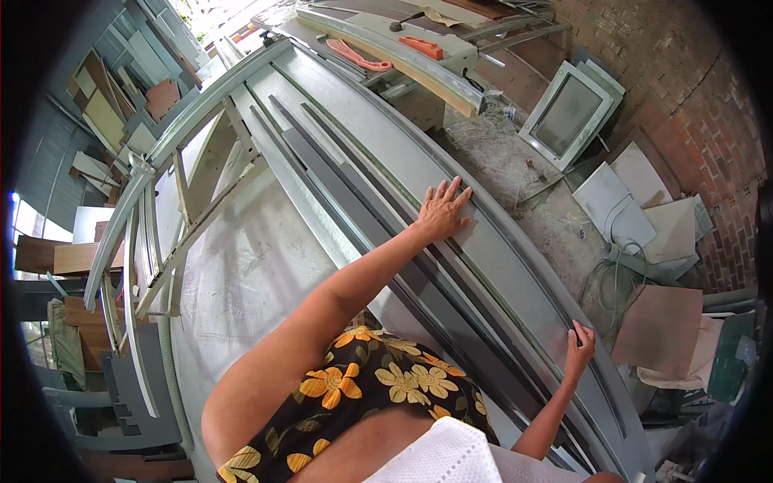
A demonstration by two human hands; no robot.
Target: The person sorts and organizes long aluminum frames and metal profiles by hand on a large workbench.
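A long, pale grey panel (507,262) runs diagonally through the head view, with a narrow grey metal strip (538,278) along its right edge. My left hand (441,213) lies on the panel with fingers spread, fingertips close to the strip. Lower down, my right hand (578,352) has its fingers bent at the strip and appears to grip it; its far fingers are partly hidden. Several long dark grey metal profiles (354,193) lie parallel to the panel, on the side nearer my body.
Beyond the panel, an orange-red tool (420,48) and a pink-handled tool (358,56) lie on a bench. A white-framed window (568,113) leans near the brick wall (684,105). Loose boards (656,330) and cables (620,249) are at right; a metal frame (201,221) is at left.
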